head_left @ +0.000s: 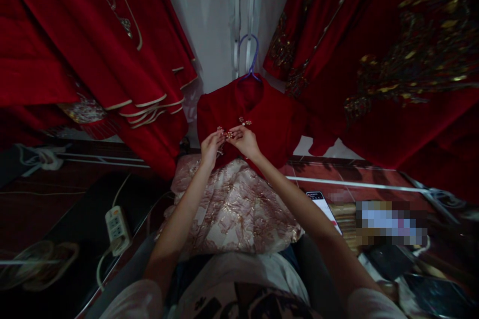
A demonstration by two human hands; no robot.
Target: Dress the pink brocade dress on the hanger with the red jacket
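A red high-collared jacket (258, 102) hangs on a purple hanger (255, 55) in front of me. At its front opening, my left hand (211, 147) and my right hand (245, 141) meet, fingers pinched. Between the fingertips is a small gold, flower-shaped clasp (228, 135), partly hidden by the fingers. Another such ornament (245, 121) sits higher on the jacket, just above my right hand. Below both hands, a pink and gold brocade skirt (239, 204) is spread over my lap.
Red garments with pale trim (123, 65) hang at the left, and red garments with gold beading (430, 40) at the right. A power strip (117, 229) lies on a black surface to the left. A phone (324, 209) lies at the right, beside cluttered items. White metal bars run low along the floor.
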